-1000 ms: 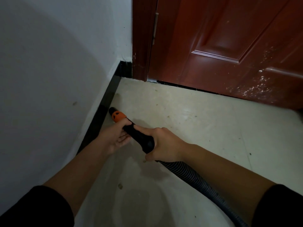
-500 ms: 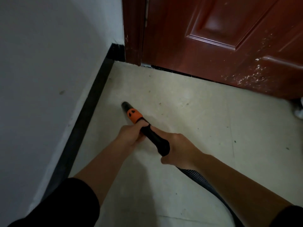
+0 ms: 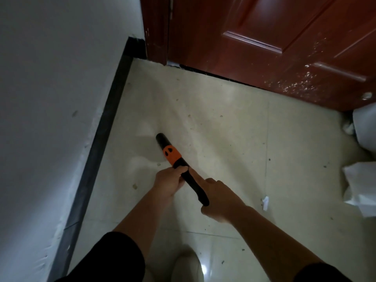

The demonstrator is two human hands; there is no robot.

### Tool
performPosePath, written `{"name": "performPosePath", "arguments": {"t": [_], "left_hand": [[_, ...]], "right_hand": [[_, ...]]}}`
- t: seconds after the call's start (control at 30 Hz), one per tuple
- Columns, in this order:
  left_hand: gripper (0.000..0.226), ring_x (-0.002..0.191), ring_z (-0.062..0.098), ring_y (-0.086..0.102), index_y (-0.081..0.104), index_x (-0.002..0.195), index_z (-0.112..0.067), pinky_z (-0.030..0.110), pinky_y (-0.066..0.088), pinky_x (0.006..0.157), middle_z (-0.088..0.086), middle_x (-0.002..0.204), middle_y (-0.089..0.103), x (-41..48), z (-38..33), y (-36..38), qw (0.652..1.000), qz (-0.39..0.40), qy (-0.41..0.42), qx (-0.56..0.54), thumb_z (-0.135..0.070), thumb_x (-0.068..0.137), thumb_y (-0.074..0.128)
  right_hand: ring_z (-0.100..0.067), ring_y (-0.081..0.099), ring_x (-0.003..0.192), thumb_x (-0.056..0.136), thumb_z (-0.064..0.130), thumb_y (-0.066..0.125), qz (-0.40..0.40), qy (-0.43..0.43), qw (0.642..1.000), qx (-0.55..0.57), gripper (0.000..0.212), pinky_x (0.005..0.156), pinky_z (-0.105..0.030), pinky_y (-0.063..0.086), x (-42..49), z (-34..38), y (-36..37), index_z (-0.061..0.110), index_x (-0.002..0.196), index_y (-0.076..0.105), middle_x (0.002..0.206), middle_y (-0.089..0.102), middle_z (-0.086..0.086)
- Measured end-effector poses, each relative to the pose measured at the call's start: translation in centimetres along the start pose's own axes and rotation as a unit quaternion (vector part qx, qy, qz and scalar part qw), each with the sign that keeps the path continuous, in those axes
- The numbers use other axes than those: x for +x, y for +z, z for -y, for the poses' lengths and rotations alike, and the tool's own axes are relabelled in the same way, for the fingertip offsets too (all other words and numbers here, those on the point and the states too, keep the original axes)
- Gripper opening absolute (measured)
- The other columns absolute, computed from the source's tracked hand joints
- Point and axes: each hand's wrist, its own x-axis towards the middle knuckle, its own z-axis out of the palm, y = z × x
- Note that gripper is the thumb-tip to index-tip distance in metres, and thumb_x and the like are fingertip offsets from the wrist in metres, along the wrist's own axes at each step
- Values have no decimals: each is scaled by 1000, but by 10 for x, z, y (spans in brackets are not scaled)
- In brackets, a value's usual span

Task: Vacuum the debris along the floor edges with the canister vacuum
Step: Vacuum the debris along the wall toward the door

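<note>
Gripping the vacuum wand (image 3: pixel 183 169) with both hands, a person leans over a pale tiled floor (image 3: pixel 223 129). Left hand (image 3: pixel 167 183) wraps the black shaft just behind the orange collar (image 3: pixel 172 154), fingers curled shut around it. Right hand (image 3: pixel 220 199) is clamped on the rear end of the same shaft, forefinger lying along it toward the left hand; the two hands sit close together, nearly touching. Wand runs diagonally, from the right hand up and left to its black nozzle tip (image 3: pixel 160 138), which points at the floor ahead of the left hand. Cannot tell whether the tip touches the tile. Tip is out on open floor, apart from the dark skirting board (image 3: pixel 105 127) that runs along the grey wall (image 3: pixel 50 88) on the left. Red-brown door (image 3: pixel 264 41) closes the far side, white flecks low on its face. Small specks of debris (image 3: pixel 269 159) scattered over the tile. Scrap of white paper (image 3: pixel 265 202) to the right of the right hand; white bags (image 3: pixel 360 186) at the right edge. Black sleeves (image 3: pixel 114 259) on both arms
</note>
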Motion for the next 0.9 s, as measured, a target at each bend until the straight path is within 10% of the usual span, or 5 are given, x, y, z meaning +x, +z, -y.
{"name": "performPosePath", "arguments": {"t": [0.43, 0.9], "left_hand": [[27, 92, 16, 68, 65, 111, -1, 22, 51, 70, 13, 105, 71, -33, -20, -22, 1000, 7, -26, -4, -14, 89, 69], [19, 85, 20, 69, 67, 101, -2, 33, 54, 90, 10, 91, 73, -44, -14, -87, 990, -86, -79, -84, -17, 89, 68]], "right_hand": [[-20, 50, 89, 84, 10, 61, 6, 7, 1000, -5, 103, 75, -39, 53, -21, 36, -19, 47, 148, -10, 108, 51, -3], [-18, 54, 78, 80, 11, 69, 110, -67, 991, -43, 107, 67, -30, 50, 8, 95, -9, 39, 152, -6, 95, 52, -6]]}}
